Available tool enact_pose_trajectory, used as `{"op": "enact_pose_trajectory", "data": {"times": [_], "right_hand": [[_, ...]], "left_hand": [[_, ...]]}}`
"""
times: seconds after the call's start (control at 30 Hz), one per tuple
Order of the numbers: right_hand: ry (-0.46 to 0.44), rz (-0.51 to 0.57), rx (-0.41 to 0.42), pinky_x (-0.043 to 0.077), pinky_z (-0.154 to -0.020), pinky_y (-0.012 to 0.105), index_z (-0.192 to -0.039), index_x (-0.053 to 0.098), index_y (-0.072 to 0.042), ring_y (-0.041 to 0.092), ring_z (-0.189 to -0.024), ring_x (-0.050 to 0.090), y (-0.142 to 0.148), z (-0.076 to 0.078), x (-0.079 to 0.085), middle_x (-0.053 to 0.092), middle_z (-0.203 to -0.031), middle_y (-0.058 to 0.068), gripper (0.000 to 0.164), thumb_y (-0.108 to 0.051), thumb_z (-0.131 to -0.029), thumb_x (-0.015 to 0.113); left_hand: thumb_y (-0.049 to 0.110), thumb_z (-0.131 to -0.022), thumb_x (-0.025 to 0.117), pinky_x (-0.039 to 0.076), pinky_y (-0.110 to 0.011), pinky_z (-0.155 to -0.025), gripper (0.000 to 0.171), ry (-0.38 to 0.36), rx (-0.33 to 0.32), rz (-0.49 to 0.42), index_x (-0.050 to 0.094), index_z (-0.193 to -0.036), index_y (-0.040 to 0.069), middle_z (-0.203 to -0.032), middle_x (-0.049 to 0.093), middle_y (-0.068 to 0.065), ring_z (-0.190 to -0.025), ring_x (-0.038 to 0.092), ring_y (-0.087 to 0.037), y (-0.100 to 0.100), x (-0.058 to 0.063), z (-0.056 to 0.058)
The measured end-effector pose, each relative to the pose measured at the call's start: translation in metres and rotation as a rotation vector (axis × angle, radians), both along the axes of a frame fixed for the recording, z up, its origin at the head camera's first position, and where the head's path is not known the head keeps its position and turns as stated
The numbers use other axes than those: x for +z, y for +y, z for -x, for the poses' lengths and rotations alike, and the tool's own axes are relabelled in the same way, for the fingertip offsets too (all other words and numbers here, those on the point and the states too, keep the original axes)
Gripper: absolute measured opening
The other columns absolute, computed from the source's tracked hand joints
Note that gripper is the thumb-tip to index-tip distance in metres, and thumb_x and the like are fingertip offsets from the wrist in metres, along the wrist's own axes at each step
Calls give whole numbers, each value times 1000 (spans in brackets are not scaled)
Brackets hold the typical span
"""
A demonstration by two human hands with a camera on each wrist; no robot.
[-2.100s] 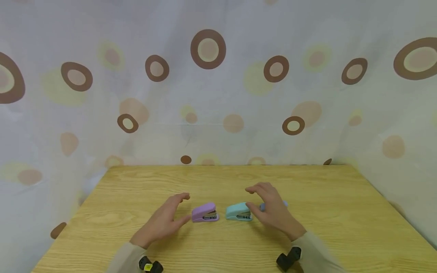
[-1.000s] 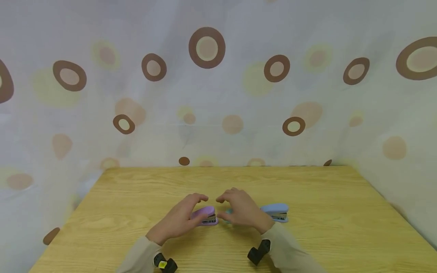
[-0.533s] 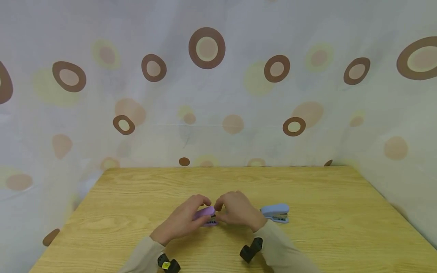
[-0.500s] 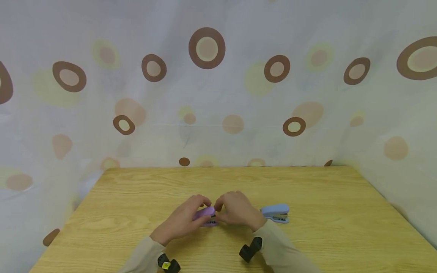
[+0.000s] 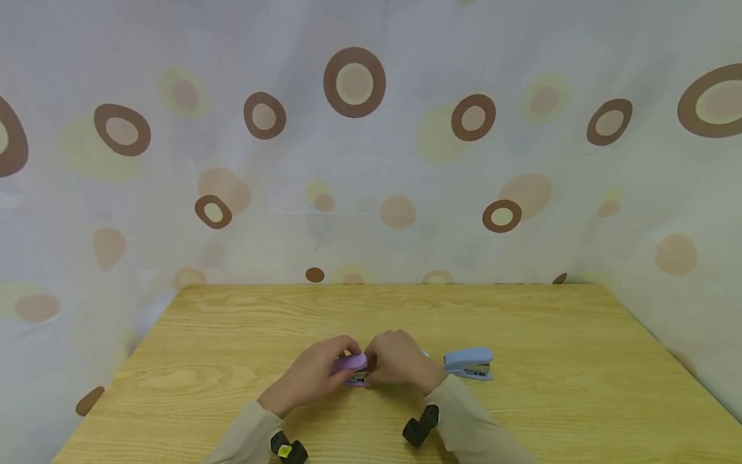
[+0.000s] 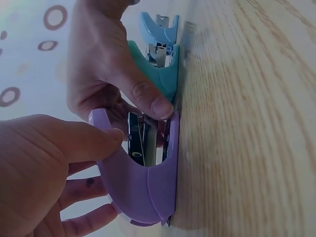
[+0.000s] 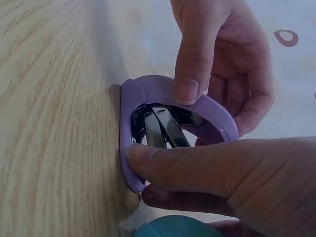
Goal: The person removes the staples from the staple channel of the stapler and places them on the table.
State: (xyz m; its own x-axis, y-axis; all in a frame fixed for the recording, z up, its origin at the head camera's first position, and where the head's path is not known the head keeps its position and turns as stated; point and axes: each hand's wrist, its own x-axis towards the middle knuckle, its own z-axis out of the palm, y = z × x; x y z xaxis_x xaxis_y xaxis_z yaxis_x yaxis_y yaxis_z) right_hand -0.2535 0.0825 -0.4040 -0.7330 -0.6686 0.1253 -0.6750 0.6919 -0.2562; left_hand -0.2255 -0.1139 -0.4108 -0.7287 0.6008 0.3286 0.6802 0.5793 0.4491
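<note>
A purple stapler point(image 5: 350, 362) stands on the wooden table between both hands. From its rear, the left hand point(image 5: 313, 377) grips the upper arm, thumb on the near side and fingers on the far side. At its front end the right hand point(image 5: 402, 361) pinches the base, as the right wrist view shows with the thumb point(image 7: 148, 158) on the base's edge. The stapler's upper arm and base gape apart, and the metal staple channel point(image 6: 150, 140) shows between them. Behind the right hand sits a teal stapler point(image 6: 165, 76), almost wholly covered in the head view.
To the right of the right hand a light blue stapler point(image 5: 468, 356) rests on the table point(image 5: 551, 399). A patterned curtain point(image 5: 394, 161) hangs behind the table's far edge and along its sides. Each wrist carries a small black camera point(image 5: 418, 428).
The right hand has moved left from the teal stapler to the front of the purple one. The left hand has come right and taken hold of the purple stapler.
</note>
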Motion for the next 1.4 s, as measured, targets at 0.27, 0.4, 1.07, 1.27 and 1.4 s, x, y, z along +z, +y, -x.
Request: {"op": "enact_pose_trajectory", "data": {"times": [0.27,0.4,1.07,1.27,1.4], "right_hand": [[16,11,-12,40,-56,19,-64,70,-19,-1,-56,49,-1,1,-5,62,-60,-15,19,-27,-68,86],[13,22,-20,41,-56,20,-62,67,-18,0,-56,49,1,1,-7,61,-60,-13,22,-27,-66,87],[6,12,4,41,-55,19,-66,69,-18,-1,-57,47,5,2,-12,61,-63,-13,20,-30,-74,83],[0,7,15,43,-58,20,-72,72,-18,-2,-60,50,4,0,-10,64,-67,-13,15,-30,-75,83],[1,-8,13,45,-60,21,-73,73,-19,-1,-61,52,4,0,-8,65,-69,-13,14,-30,-76,82]], "left_hand": [[6,-84,72,52,-31,-80,29,35,17,18,58,-109,12,-104,66,-1,-94,63,-15,0,-8,2],[3,-83,72,52,-33,-85,35,85,-22,5,60,-115,12,-109,67,-1,-99,64,-16,0,-9,2],[-8,-84,66,53,-30,-81,35,-72,-54,-98,53,-113,6,-107,56,-4,-97,58,-18,-12,-2,4],[-5,-83,65,53,-34,-85,26,-228,-64,-231,51,-102,4,-102,58,-13,-95,58,-21,-24,1,9],[4,-84,70,54,-33,-81,20,-200,-40,-238,55,-97,6,-98,62,-11,-90,60,-16,-32,6,11]]}}
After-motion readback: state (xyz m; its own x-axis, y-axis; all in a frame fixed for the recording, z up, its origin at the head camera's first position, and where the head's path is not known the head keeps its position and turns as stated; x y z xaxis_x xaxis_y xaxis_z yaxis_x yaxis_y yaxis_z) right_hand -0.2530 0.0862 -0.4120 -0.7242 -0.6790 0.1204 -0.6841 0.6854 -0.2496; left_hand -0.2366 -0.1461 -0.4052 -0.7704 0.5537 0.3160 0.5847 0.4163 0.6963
